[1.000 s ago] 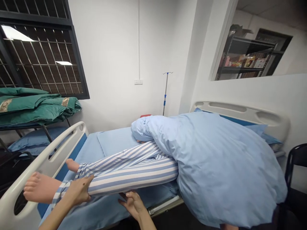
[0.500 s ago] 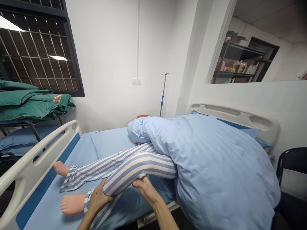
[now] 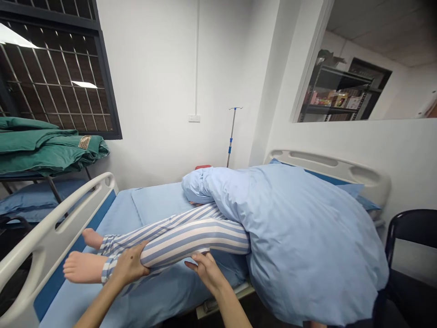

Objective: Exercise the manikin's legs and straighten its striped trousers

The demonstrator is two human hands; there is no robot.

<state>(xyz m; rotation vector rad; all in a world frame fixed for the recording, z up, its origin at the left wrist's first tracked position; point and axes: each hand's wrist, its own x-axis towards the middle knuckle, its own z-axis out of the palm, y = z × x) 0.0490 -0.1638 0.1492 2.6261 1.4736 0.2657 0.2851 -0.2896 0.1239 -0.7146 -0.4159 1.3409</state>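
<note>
A patient manikin lies on its side on the bed, its upper body under a pale blue quilt (image 3: 307, 241). My left hand (image 3: 129, 266) grips the near leg (image 3: 194, 237) of its blue-and-white striped pyjamas around the shin. My right hand (image 3: 205, 269) cups the underside of that leg nearer the knee. The bare near foot (image 3: 83, 269) sticks out past my left hand, and the far foot (image 3: 92, 238) rests behind it. The quilt hides the head and torso.
A white bed side rail (image 3: 51, 228) runs along the left, and a white headboard (image 3: 327, 166) stands at the far end. A drip stand (image 3: 232, 136) rises behind the bed. Green folded linen (image 3: 44, 152) sits on a rack at left, and a black chair (image 3: 409, 232) stands at right.
The near leg has come down from its raised, bent position and straightened somewhat, with its foot swinging left. Both my hands stay on the leg.
</note>
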